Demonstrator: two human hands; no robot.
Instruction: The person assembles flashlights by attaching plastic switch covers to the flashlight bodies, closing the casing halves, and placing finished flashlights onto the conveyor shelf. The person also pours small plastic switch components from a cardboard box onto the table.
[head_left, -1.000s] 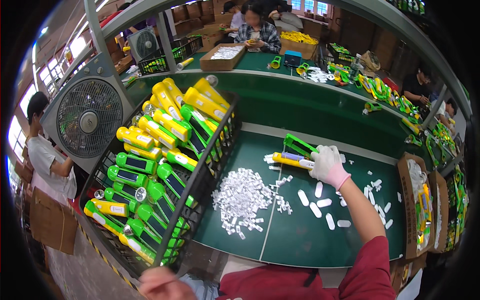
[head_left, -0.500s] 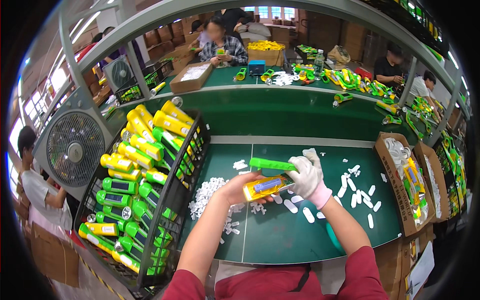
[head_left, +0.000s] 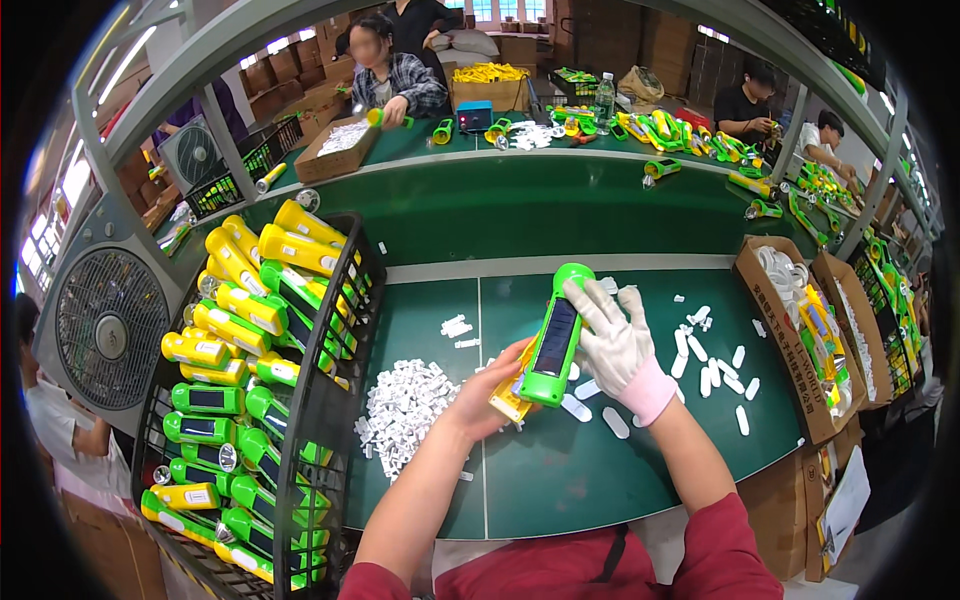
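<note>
Over the green worktable (head_left: 540, 480), my bare left hand (head_left: 478, 408) is closed around a yellow flashlight half (head_left: 508, 400). A green flashlight half (head_left: 555, 338) with a dark solar panel lies over the yellow one, covering most of it. My right hand (head_left: 622, 352), in a white glove, presses its fingers on the green half's upper right side; its thumb is hidden. Whether the two halves are fully seated together I cannot tell. Left of my hands is a heap of small white plastic parts (head_left: 405, 415). White oval pieces (head_left: 705, 375) lie scattered to the right.
A black crate (head_left: 300, 440) full of yellow and green flashlights stands at left, beside a grey fan (head_left: 110, 315). Cardboard boxes (head_left: 790, 350) of parts stand at right. Beyond a green ledge, co-workers sit at another bench (head_left: 460, 150) strewn with flashlights.
The green half has turned from edge-on to panel-up and come down over the yellow half, hiding the blue battery inside. The view has shifted slightly.
</note>
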